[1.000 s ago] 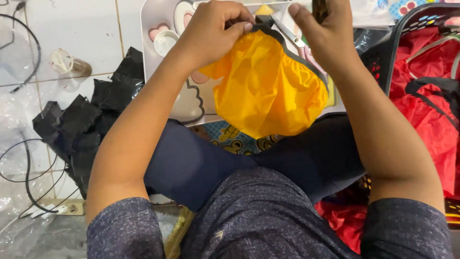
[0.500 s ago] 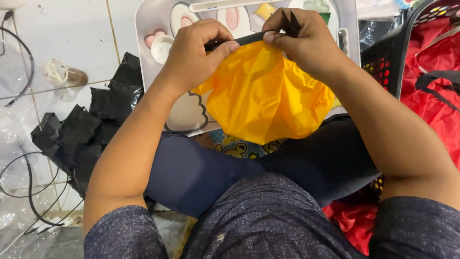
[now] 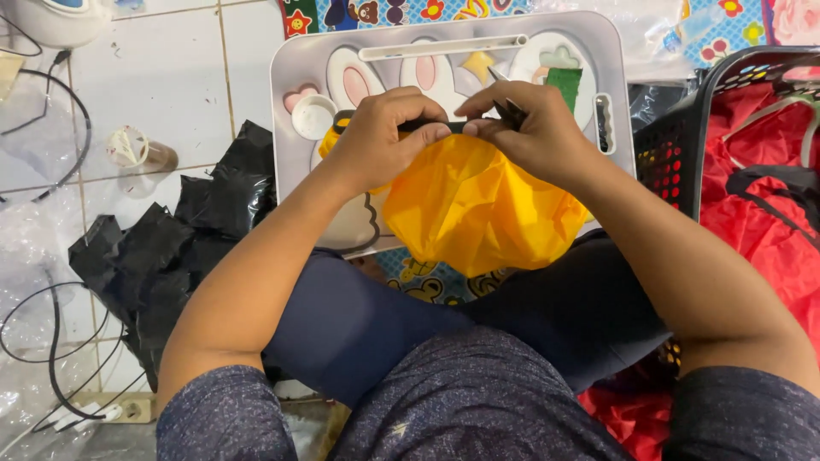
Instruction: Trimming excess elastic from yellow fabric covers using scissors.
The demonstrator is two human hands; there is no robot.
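Both hands, left hand and right hand, pinch the black edge strip of thin, limp, likely slippery yellow fabric.

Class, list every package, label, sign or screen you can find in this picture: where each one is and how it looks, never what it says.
No labels, signs or screens show.
Clear plastic wrapping: crumpled on the tiled floor at far left, see-through.
Black plastic bags: piled on the floor beside the left arm, glossy, crumpled.
Black basket: at right, perforated wall, holding red fabric.
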